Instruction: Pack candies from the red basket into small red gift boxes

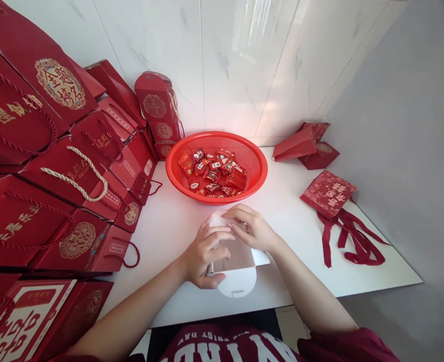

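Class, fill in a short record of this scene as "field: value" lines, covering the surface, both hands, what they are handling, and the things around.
Surface: white table
In hand: open white box, rounded flap towards the person
Left hand: at the box's left side, fingers over the opening
Right hand: fingers at the box's far end
Beyond the hands: red basket holding small wrapped packets
Left side: stacked red boxes and bags, many with cord handles
Right side: patterned red box, dark red ribbon

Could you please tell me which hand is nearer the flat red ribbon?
Right: the right hand is left of the ribbon; the left hand is farther left, at the white box.
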{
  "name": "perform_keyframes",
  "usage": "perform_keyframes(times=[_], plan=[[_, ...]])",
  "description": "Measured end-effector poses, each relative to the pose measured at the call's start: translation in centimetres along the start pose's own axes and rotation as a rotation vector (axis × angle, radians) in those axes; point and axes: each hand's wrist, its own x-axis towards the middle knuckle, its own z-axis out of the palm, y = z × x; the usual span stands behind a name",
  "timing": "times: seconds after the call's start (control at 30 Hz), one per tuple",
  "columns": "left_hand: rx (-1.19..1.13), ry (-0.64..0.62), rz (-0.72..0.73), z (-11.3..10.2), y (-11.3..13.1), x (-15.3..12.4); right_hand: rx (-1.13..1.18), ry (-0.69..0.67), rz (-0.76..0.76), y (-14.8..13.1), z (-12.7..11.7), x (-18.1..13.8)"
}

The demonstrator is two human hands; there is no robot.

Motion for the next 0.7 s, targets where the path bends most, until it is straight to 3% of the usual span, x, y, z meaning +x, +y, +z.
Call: perform_keyframes(times=[0.1, 0.2, 0.33, 0.47, 0.57, 0.7], plan=[[-0.035, -0.019, -0.004, 0.2, 0.2, 0.1, 0.003, -0.066, 0.024, 0.3, -0.6, -0.1], [-0.097, -0.008, -0.054, 0.4, -0.1, 0.1, 0.080, -0.169, 0.144, 0.4, -0.9, 0.0], [-0.226, 0.088, -0.251, 1.6, -0.5, -0.3, 0.192, -0.241, 0.325, 0.3, -0.9, 0.0], [-0.415, 0.127, -0.433, 2.9, -0.5, -0.8, 0.201, -0.248, 0.392, 0.5, -0.8, 0.0], [-0.463, 0.078, -0.476, 3.0, -0.6, -0.9, 0.266, -0.159, 0.431, 1.0, -0.3, -0.1], [-0.377, 0.096, -0.410, 2.3, -1.7, -0.8, 0.416, 0.140, 0.438, 1.9, 1.4, -0.4]])
